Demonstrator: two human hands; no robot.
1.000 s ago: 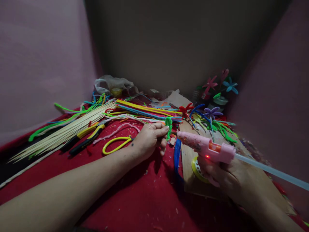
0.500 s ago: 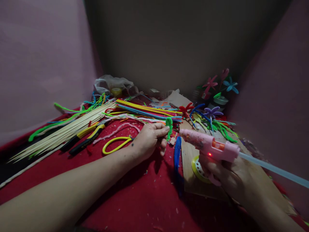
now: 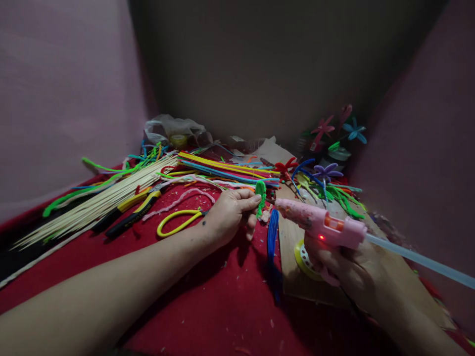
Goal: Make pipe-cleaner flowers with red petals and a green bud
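Between thumb and fingers, my left hand (image 3: 233, 210) pinches a looped green pipe cleaner (image 3: 261, 193), held upright above the red cloth. My right hand (image 3: 343, 262) is wrapped round the handle of a pink hot glue gun (image 3: 321, 222) with a lit red light. A long clear glue stick (image 3: 419, 259) sticks out of the gun's back end. The gun's nozzle points left and is very close to the green loop; whether they touch I cannot tell. Below the nozzle lies a bundle of blue pipe cleaners (image 3: 273, 247).
Black-and-yellow pliers (image 3: 129, 212), yellow-handled scissors (image 3: 178, 222) and a bundle of thin sticks (image 3: 107, 198) lie left. Behind my hands are colored pipe cleaners (image 3: 226, 168). A wooden board (image 3: 297, 277) with a yellow tape roll (image 3: 306, 259) sits right, near pipe-cleaner flowers (image 3: 326, 171).
The glue gun has shifted very slightly left, its nozzle closer to the green loop. My left hand stays almost still.
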